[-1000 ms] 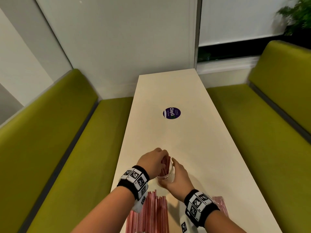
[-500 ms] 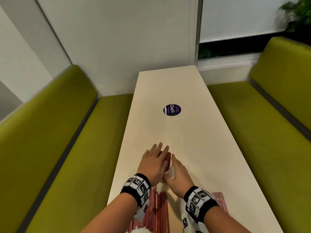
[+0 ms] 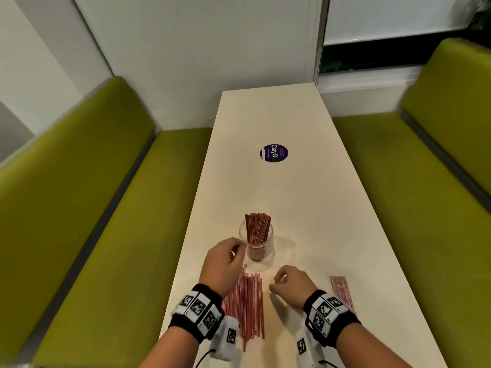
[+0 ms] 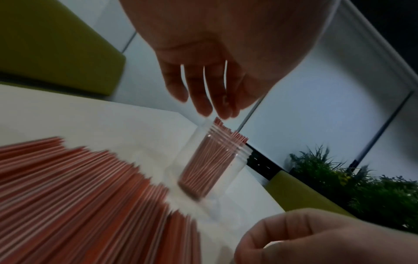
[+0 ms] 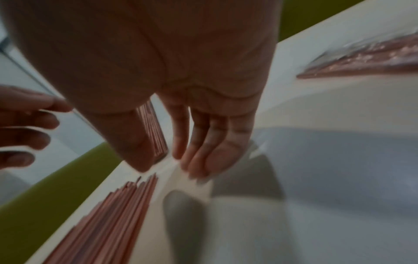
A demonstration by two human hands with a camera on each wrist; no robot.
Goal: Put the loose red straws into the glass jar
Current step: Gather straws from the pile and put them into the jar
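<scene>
Glass jar [image 3: 257, 244] stands upright on the long cream table [image 3: 305, 208], near end, with a bundle of red straws [image 3: 257, 227] standing in it, tips above the rim. Loose red straws [image 3: 245, 305] lie flat in a pile just near of the jar, running near-to-far. Left hand [image 3: 224, 264] hovers over the far end of that pile, just left of the jar, fingers loosely curled, holding nothing. Right hand [image 3: 288, 286] is right of the pile, fingers relaxed and bent, empty; wrist view is blurred, so contact with the table is uncertain. A wrapped packet of straws [image 3: 342, 290] lies further right. Round purple sticker [image 3: 274, 153] sits mid-table
</scene>
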